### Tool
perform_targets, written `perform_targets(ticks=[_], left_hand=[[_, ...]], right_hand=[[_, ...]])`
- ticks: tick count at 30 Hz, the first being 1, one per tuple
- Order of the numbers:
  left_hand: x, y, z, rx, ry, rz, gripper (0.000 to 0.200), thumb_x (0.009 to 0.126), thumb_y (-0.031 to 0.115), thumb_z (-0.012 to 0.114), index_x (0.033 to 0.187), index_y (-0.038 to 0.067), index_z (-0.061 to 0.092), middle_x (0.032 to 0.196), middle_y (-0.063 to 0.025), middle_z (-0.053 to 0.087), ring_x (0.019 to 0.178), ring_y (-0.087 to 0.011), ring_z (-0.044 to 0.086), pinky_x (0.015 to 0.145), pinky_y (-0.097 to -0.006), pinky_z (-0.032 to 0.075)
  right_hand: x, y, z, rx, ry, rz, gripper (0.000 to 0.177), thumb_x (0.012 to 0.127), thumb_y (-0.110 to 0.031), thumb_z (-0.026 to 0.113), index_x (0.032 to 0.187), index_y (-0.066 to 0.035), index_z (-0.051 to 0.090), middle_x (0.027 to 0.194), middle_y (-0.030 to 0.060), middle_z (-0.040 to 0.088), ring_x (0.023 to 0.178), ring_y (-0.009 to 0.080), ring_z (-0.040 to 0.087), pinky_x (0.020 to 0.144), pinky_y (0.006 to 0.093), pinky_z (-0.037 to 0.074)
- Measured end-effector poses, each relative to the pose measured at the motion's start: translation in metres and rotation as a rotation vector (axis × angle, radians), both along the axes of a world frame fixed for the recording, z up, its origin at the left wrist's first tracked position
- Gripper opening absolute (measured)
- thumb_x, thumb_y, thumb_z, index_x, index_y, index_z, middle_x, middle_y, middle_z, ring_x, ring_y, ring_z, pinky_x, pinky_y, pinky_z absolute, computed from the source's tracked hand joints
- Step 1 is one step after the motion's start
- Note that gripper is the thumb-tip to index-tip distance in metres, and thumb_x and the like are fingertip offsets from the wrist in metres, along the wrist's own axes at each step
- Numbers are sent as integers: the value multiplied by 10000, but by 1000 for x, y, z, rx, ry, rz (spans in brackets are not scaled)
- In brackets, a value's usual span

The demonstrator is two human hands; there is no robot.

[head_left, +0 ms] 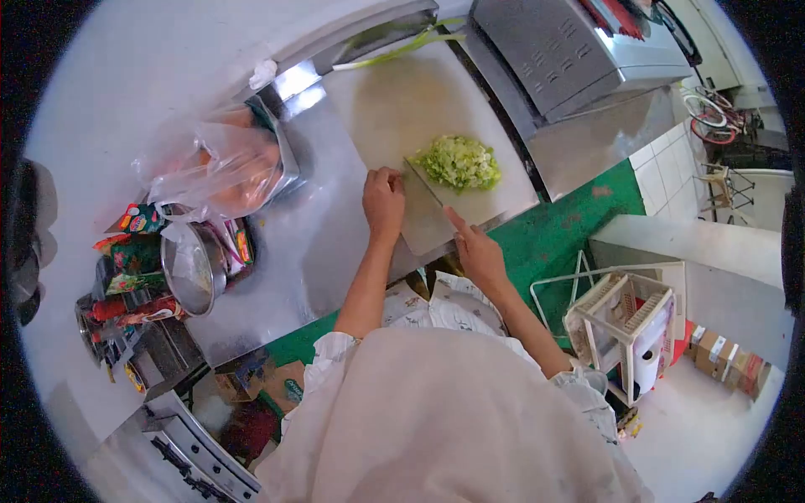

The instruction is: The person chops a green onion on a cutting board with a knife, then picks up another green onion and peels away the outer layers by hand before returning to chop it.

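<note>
A pile of chopped green vegetable (459, 163) lies on a white cutting board (419, 92). My right hand (480, 256) grips a knife (425, 184), its index finger stretched along the top of it. The blade points up and left, right beside the left edge of the pile. My left hand (384, 203) is at the left edge of the board with its fingers curled closed; whether anything is inside them is hidden. Long green onion stalks (394, 54) rest across the far end of the board.
On the left of the metal counter (314, 226) stand a plastic bag (222, 163) over a container, a metal bowl (193, 268) and several packets (138, 251). A grey metal appliance (562, 59) stands at the right. A white rack (620, 314) is below right, a stove (201, 453) below left.
</note>
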State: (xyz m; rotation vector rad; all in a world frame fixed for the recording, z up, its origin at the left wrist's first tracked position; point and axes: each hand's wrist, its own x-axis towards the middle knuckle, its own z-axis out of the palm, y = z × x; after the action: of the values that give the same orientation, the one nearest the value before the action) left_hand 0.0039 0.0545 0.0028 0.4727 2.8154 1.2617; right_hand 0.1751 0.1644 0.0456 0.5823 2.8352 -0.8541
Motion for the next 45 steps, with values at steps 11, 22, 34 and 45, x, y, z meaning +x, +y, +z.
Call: perform_targets(ticks=[11,22,34,45], left_hand=[[-1,-4,-10,2,104,8,95,763,63,678,849,58,638,822,-107,574,766,-288,591,676,-398,475],[0,-3,-8,28,92,19,94,760,29,649,848,58,640,822,-113,572,756,-299,584,675,-398,473],[0,-2,-11,42,131,-2,124,753,31,642,872,68,649,819,-114,574,800,-304,588,706,-403,473],[0,-3,-14,92,136,19,89,771,50,652,858,65,649,813,-108,575,756,-287,593,671,-395,479]], right_hand=[[10,-3,4,-87,90,-39,609,940,-183,465,1462,-354,202,880,213,588,702,404,611,598,505,515],[10,-4,3,-48,-55,24,553,949,-186,431,1448,-332,242,934,219,591,716,414,622,596,495,527],[-16,-11,10,40,-142,8,708,873,-88,465,1458,-376,190,872,225,595,691,415,623,579,505,519],[16,-6,9,-241,91,-71,607,895,-65,507,1424,-308,333,885,203,623,770,380,620,695,459,492]])
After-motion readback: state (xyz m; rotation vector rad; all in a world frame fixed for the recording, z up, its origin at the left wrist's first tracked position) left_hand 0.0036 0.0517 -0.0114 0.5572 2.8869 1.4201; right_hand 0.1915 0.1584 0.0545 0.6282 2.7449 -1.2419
